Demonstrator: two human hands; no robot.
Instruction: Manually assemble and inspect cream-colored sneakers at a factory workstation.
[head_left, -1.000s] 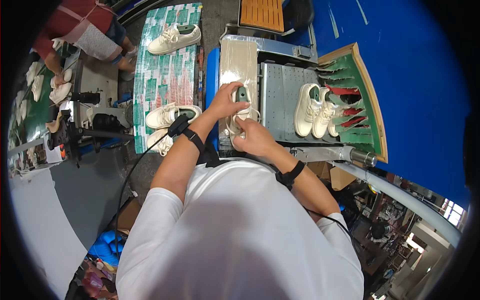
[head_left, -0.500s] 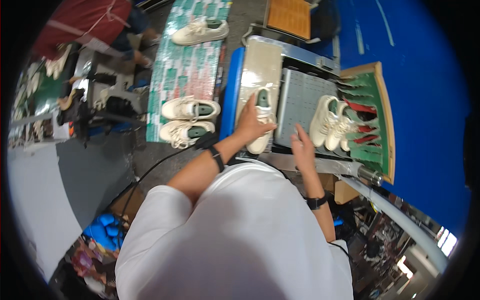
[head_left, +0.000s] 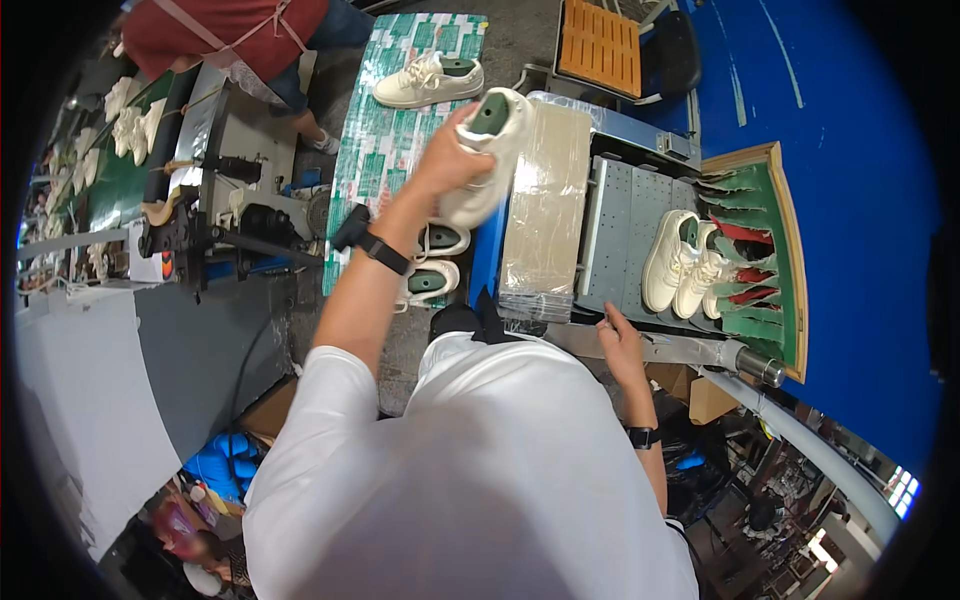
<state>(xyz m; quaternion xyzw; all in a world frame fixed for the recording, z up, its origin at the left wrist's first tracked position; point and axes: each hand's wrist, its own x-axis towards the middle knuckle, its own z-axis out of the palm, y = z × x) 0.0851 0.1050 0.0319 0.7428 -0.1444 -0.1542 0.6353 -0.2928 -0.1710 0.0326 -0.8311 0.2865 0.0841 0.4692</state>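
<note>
My left hand (head_left: 452, 160) grips a cream lace-up sneaker (head_left: 508, 158) with a green insole. It is raised over the gap between the long patterned board (head_left: 385, 150) and the plastic-wrapped beige pad (head_left: 545, 190). Below the left forearm, two matching sneakers (head_left: 432, 281) lie partly hidden on the board's near end. Another sneaker (head_left: 425, 85) rests at its far end. My right hand (head_left: 622, 350) hangs empty, fingers apart, near the front edge of the grey perforated conveyor plate (head_left: 625, 235). Beyond it, cream sneakers (head_left: 668, 262) stand beside the fringed opening.
Torn green and red strips (head_left: 745, 255) hang in a wooden-framed opening on the blue machine (head_left: 850, 200). A metal roller end (head_left: 758, 366) juts out at the near right. A slatted wooden stool (head_left: 598, 48) stands at the back. Another person in red (head_left: 230, 35) works at the far left.
My left hand has lifted the sneaker off the beige pad and carried it left toward the patterned board. My right hand has drawn back slightly toward me. The view has shifted a little.
</note>
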